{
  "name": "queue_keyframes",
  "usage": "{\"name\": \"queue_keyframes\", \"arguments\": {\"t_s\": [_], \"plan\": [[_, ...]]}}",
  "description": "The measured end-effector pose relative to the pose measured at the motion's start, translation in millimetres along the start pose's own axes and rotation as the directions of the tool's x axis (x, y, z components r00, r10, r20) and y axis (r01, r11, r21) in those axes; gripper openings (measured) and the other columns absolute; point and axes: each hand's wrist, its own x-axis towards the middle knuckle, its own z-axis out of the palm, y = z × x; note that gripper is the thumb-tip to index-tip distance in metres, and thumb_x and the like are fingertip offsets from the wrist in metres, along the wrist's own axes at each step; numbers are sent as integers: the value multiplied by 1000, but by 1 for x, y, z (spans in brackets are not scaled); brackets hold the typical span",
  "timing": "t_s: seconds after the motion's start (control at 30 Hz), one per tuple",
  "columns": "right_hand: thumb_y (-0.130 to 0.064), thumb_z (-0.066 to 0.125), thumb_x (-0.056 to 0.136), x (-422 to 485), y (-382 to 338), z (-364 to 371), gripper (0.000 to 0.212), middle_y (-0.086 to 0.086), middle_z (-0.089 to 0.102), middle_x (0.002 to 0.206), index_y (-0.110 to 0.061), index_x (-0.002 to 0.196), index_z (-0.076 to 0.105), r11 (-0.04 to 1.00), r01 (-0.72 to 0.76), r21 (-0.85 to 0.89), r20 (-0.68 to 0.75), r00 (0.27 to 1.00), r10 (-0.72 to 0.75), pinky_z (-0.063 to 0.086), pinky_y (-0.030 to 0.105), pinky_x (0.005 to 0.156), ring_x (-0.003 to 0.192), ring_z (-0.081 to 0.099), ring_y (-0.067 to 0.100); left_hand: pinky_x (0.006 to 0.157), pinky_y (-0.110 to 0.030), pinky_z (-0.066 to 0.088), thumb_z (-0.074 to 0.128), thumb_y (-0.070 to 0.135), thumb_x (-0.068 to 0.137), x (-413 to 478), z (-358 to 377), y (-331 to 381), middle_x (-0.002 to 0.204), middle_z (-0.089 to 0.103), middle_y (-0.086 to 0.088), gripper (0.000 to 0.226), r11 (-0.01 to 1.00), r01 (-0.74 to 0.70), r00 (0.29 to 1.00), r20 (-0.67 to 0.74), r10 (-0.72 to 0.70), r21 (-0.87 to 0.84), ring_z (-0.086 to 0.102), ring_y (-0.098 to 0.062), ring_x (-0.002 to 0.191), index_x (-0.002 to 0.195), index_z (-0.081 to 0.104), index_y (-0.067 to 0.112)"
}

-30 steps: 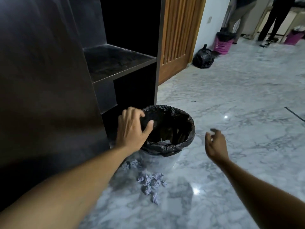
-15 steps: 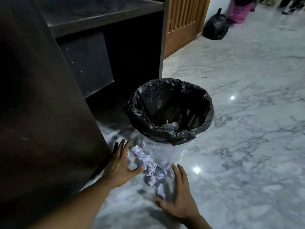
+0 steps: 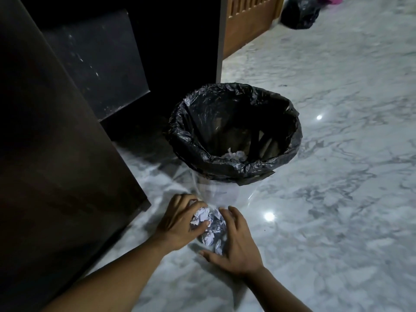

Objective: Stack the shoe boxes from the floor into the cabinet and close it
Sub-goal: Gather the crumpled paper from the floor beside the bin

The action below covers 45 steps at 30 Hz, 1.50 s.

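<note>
Nearest, crumpled paper on the marble floor is gathered between both hands; the left hand is curled round the wad with its thumb laid across it, while the right hand is cupped against the pile from the other side, fingers loosely bent, nothing gripped; just beyond, a clear bin with a black liner is stood upright, more paper seen inside; the cabinet is found open to the left and ahead, the left hand being nearer it; no shoe boxes are seen, so their bearing cannot be told; a wooden door and a black bag lie farthest.
</note>
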Motion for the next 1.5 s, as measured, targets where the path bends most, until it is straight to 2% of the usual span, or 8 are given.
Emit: {"name": "queue_keyframes", "arguments": {"t_s": [0.3,0.53,0.77,0.97,1.13,1.3,1.4,1.5], "plan": [[-70,49,87,3,-5,5,70,4,50,134,-23,139,51,977,118,-177,-31,992,-125,40,43,107,127,43,25,84,-34,44,59,43,79,-22,4,3,105,54,10,27,997,72,996,-52,-73,-14,51,-20,96,102,60,29],[-72,50,84,13,-11,12,81,3,41,150,-26,149,37,971,171,-170,20,985,-170,31,39,112,136,36,22,82,-35,42,64,44,74,-35,3,3,97,61,15,27,989,149,986,-74,-149,-17,55,-17,97,95,62,28],[-50,58,87,12,-5,22,42,-1,55,116,-24,120,58,956,188,-224,-21,980,-197,45,36,85,103,51,22,79,-33,40,65,45,71,-35,3,-2,85,63,14,25,986,159,978,-128,-165,-51,58,-17,87,85,61,24],[-36,66,82,10,-1,24,22,0,56,91,-17,94,64,984,158,-78,-125,978,-167,46,27,74,85,52,20,76,-33,42,68,45,70,-40,3,-4,83,62,12,27,977,200,973,-102,-206,-68,59,-19,83,84,60,24],[-37,65,81,-6,1,9,21,-6,55,92,-18,90,69,983,-67,171,-179,979,98,44,10,75,88,56,4,72,-31,40,65,45,72,-44,-6,9,75,57,11,24,966,234,964,-106,-246,-107,57,-19,77,80,57,24],[-40,67,76,-32,-11,-49,18,-9,60,81,-23,80,68,933,-189,307,-448,836,317,48,14,66,74,61,1,70,-27,37,65,45,70,-51,-36,45,77,52,17,21,960,220,956,-157,-248,-175,53,-12,76,79,56,29],[-17,78,75,-32,-35,-103,19,-6,64,77,-30,76,64,928,-175,330,-601,718,349,42,4,63,73,61,-3,69,-24,36,63,40,72,-42,-76,74,77,45,24,16,978,78,947,-291,-133,-193,48,-6,75,79,55,28],[-5,79,76,-14,-64,-164,31,-4,66,77,-32,75,63,927,-90,363,-671,665,327,47,14,63,73,63,6,70,-23,34,63,37,73,-22,-127,94,76,51,16,15,986,7,913,-401,-74,-166,48,-8,76,78,56,25]]}}
